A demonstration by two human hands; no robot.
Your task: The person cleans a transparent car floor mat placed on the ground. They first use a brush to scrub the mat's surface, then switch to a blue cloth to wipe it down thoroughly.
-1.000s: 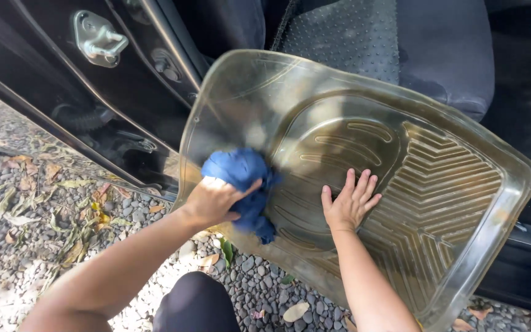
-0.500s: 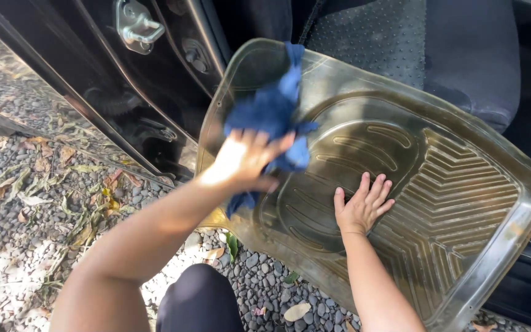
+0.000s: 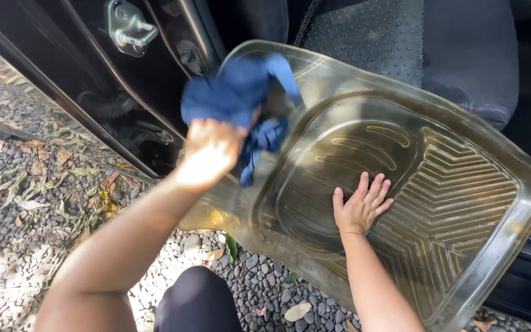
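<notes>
A clear ribbed plastic car floor mat [image 3: 462,184] leans tilted against the open side of a dark car. My left hand [image 3: 210,150] grips a crumpled blue cloth [image 3: 235,92] and presses it on the mat's upper left corner; the hand is motion-blurred. My right hand [image 3: 361,206] lies flat, fingers spread, on the mat's recessed middle panel, holding nothing.
The black car door frame with a metal latch [image 3: 127,27] stands to the left. A dark seat [image 3: 462,55] with a dotted cover lies behind the mat. Grey gravel with dry leaves [image 3: 26,203] covers the ground. My dark-clothed knee [image 3: 198,301] is at the bottom.
My left hand has swept the blue cloth up from the mat's lower left edge to its upper left corner. The right hand stayed flat on the middle panel.
</notes>
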